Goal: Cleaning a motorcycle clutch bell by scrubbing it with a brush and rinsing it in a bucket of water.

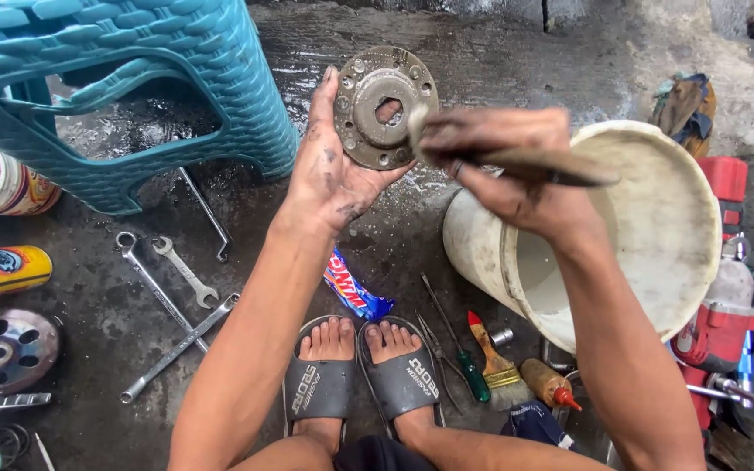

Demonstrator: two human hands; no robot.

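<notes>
Head view looks straight down at my two hands over a wet concrete floor. My left hand (pixel 329 170) holds a round metal hub plate (pixel 383 106) up on edge, fingers spread behind it and the thumb pressed on its lower rim. My right hand (pixel 503 161) has its fingers pressed together around a dirty brush (pixel 517 161), whose bristle end touches the plate's face near the centre hole.

I judge the plate stiff and fairly heavy for its size — thick steel, ringed with bolt holes — and likely slick with grime and wet. The rim is the sound place to hold it; the centre hole would also take a finger.

A white bucket (pixel 656 227) sits just beside my right forearm, its open mouth tilted toward me, so that side is tight. A turquoise plastic stool (pixel 176 78) stands close on the left. Wrenches (pixel 172 296) lie well apart toward the floor's left edge, and a screwdriver (pixel 460 344) and a paintbrush (pixel 492 358) lie by my sandalled feet. Open room is mostly the bare floor between stool and bucket — straight ahead of the plate.
</notes>
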